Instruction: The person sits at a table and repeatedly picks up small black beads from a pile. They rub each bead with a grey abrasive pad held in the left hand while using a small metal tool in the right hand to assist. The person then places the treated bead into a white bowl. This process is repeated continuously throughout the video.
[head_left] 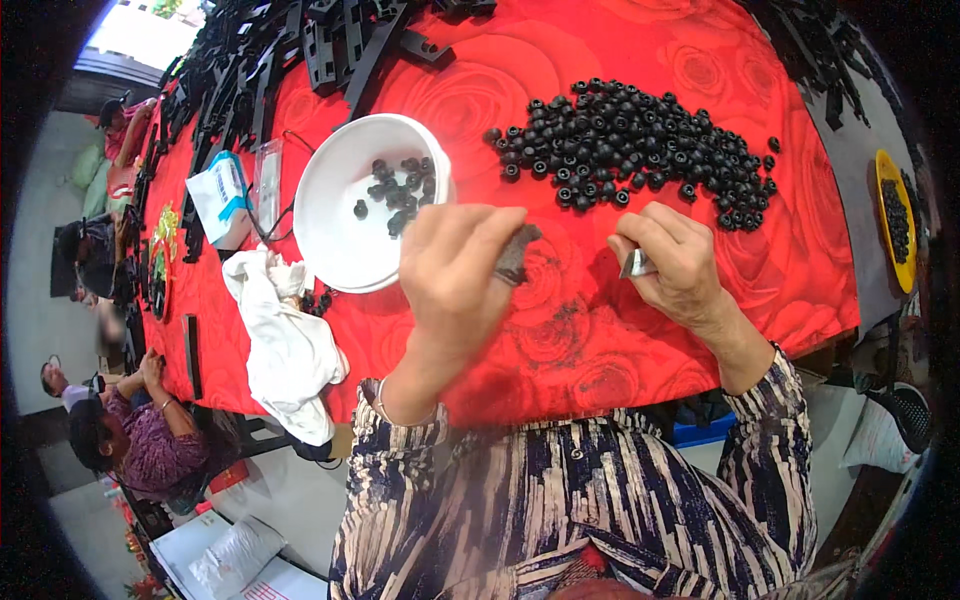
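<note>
My left hand (450,265), slightly blurred, is by the right rim of a white plastic bowl (320,240). Its fingers are curled, and a dark grey, rough-looking piece (517,255) shows at the thumb; whether it is worn or held I cannot tell. Several small black round parts (400,190) lie inside the bowl. My right hand (675,265) is closed around a small shiny metal blade (637,263), its short end poking out past the thumb. Beyond that hand spreads a heap of black round parts with holes (630,140) on the red rose-patterned tablecloth (700,60).
Long black plastic strips (320,50) pile up at the far left. A white cloth (285,340) hangs over the near edge, with a tissue pack (218,200) behind it. At right stands a yellow tray (895,220) of dark bits. Another person (150,440) sits at left.
</note>
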